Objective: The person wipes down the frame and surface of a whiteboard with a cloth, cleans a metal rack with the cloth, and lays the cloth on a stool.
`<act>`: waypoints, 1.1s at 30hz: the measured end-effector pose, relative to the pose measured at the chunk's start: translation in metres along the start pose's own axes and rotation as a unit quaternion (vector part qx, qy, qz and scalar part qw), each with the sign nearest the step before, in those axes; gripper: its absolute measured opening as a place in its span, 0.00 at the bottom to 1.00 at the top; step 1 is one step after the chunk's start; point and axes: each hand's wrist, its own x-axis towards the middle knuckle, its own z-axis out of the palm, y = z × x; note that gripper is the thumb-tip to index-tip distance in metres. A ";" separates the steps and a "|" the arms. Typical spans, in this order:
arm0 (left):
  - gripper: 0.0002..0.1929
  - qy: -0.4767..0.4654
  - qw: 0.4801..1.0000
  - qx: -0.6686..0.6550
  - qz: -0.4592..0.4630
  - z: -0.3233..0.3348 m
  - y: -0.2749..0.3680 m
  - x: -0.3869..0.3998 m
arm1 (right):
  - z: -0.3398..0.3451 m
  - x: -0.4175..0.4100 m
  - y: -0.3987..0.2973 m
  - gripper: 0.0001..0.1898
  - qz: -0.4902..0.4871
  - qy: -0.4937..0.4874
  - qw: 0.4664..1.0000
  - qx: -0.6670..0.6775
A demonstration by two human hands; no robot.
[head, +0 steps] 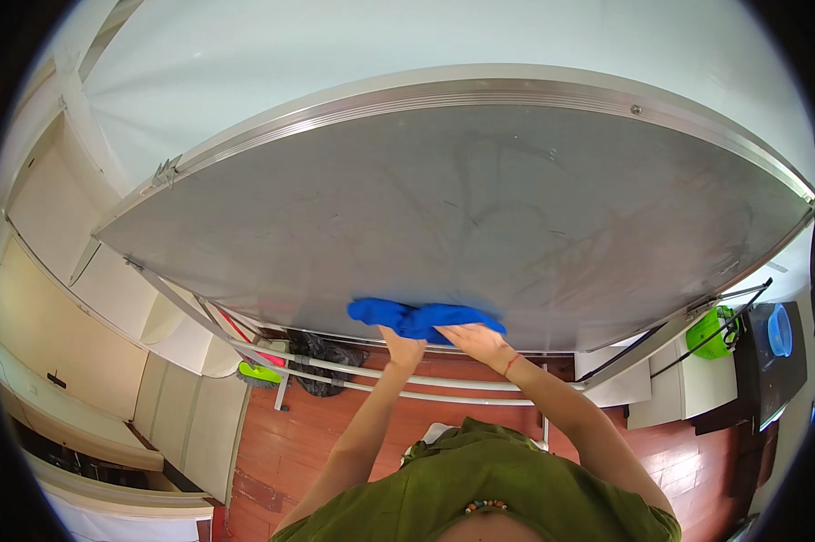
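A crumpled blue cloth (418, 318) lies against the lower part of a large whiteboard (414, 203) in a metal frame. My left hand (403, 347) grips the cloth from below, its fingers hidden in the folds. To its right, my right hand (478, 340) lies over the cloth's other end, fingers stretched along it. Faint smears and dark streaks mark the board's surface above the cloth.
White stand rails (441, 381) run beneath the board above a reddish wood floor (272, 454). A black plastic bag (323, 366) and a green brush head (258, 372) sit lower left. At right are a green bin (711, 333) and a blue basin (780, 330).
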 end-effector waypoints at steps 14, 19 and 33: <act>0.34 0.120 0.916 0.175 0.340 -0.015 0.201 0.180 | -0.240 0.050 0.032 0.05 0.142 0.487 0.821 -0.261; 0.25 0.051 0.959 0.011 0.278 0.001 0.217 0.173 | -0.265 0.041 0.038 0.08 0.125 0.519 0.809 -0.247; 0.22 -0.256 0.903 0.136 0.316 0.090 0.109 -0.003 | -0.056 -0.143 0.020 0.09 0.330 0.248 0.905 -0.099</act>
